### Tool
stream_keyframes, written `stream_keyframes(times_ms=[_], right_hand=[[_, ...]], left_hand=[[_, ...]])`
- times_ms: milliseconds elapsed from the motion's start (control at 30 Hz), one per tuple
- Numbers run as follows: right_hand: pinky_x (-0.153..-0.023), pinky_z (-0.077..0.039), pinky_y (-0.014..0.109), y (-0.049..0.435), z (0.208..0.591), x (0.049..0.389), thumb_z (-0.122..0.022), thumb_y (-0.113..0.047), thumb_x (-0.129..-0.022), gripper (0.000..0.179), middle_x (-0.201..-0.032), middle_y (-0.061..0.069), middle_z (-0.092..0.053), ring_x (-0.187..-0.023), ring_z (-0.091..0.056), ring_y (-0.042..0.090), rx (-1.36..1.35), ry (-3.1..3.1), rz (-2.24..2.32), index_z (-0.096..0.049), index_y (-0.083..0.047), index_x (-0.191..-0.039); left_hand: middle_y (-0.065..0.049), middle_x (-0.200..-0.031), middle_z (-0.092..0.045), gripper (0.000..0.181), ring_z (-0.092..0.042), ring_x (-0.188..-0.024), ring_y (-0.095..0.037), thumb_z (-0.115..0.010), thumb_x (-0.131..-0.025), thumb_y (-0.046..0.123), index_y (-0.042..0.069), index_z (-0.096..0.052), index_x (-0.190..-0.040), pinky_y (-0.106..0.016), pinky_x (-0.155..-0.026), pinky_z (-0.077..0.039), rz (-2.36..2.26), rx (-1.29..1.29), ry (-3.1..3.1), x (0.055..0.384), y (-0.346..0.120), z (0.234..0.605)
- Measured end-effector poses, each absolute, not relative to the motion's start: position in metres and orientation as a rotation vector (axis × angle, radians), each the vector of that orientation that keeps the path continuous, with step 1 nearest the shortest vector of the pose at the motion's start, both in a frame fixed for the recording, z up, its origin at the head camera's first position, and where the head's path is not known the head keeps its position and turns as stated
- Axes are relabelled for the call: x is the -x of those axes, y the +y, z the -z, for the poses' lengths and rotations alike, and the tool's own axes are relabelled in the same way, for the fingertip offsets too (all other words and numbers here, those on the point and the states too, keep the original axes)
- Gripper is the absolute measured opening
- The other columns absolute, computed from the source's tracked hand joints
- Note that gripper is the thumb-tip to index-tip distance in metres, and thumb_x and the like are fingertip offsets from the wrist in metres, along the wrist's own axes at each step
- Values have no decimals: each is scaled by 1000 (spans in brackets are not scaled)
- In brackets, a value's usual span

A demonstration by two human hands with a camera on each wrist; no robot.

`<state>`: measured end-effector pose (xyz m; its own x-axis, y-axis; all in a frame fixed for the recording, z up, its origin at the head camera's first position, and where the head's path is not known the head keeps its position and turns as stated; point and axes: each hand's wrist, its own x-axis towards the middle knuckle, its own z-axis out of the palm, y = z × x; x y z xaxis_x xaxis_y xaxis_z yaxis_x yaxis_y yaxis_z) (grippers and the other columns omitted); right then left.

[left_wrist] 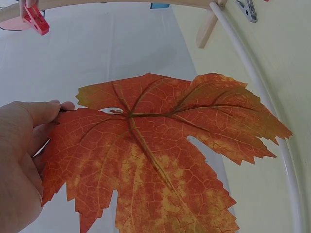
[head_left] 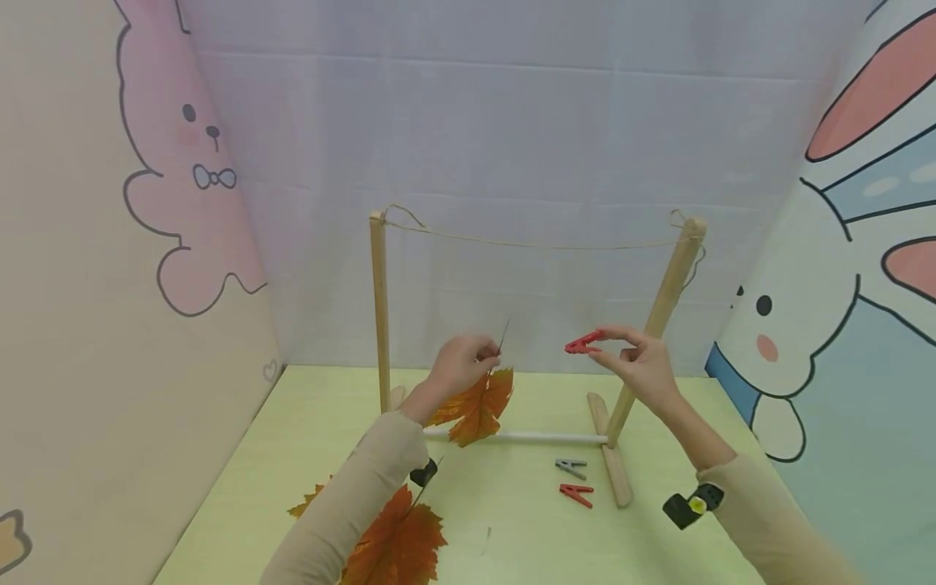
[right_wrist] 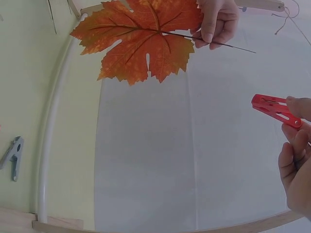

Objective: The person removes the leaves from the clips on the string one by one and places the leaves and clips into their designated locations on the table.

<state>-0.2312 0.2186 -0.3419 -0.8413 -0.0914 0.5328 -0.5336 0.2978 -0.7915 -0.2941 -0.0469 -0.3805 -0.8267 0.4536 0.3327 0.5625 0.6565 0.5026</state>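
My left hand [head_left: 465,361] pinches the thin dark stem of an orange-red artificial leaf [head_left: 478,410], which hangs below the fingers. In the left wrist view the leaf [left_wrist: 160,155] spreads wide, its veined face toward the camera. The stem's free end points up past my fingertips. To the right, my right hand [head_left: 643,366] holds a red clothespin [head_left: 582,343] between thumb and fingers, its nose toward the left. Both hands are raised below a string [head_left: 512,243] tied between two wooden posts; leaf and clothespin are apart from it and from each other.
A grey clothespin [head_left: 570,467] and another red clothespin [head_left: 577,494] lie on the pale yellow table [head_left: 526,544]. More leaves [head_left: 398,540] lie at the front left, partly under my left sleeve. The right post [head_left: 661,301] stands on a wooden foot; a white rod [head_left: 548,438] joins the stand's base.
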Motion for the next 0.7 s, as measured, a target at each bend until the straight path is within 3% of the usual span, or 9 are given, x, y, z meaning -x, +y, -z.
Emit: stream_keyframes(times_ms=[300,533,700], right_hand=[[-33,-21,28,221,354,230,-65,11,-75,28,-87,-17,-61,-36,-26,2,-527,-2213,-1544,-58,16,-102],[-33,-22,28,220,373,228,-67,8,-76,28,-90,6,-65,-36,-24,-1,-454,-2261,-1554,-60,15,-101],[-32,-22,25,217,388,228,-67,8,-75,29,-90,7,-65,-37,-25,-4,-399,-2281,-1609,-59,16,-102]], left_hand=[[1,-85,-68,9,-62,-77,-12,-62,-86,17,11,-67,-90,-28,-71,-49,895,835,-2714,294,-53,385],[1,-85,-68,7,-63,-78,-12,-62,-86,16,11,-67,-89,-27,-71,-49,960,831,-2745,292,-56,388],[-1,-85,-69,8,-64,-79,-13,-62,-86,15,10,-67,-89,-28,-71,-49,996,831,-2772,289,-58,388]])
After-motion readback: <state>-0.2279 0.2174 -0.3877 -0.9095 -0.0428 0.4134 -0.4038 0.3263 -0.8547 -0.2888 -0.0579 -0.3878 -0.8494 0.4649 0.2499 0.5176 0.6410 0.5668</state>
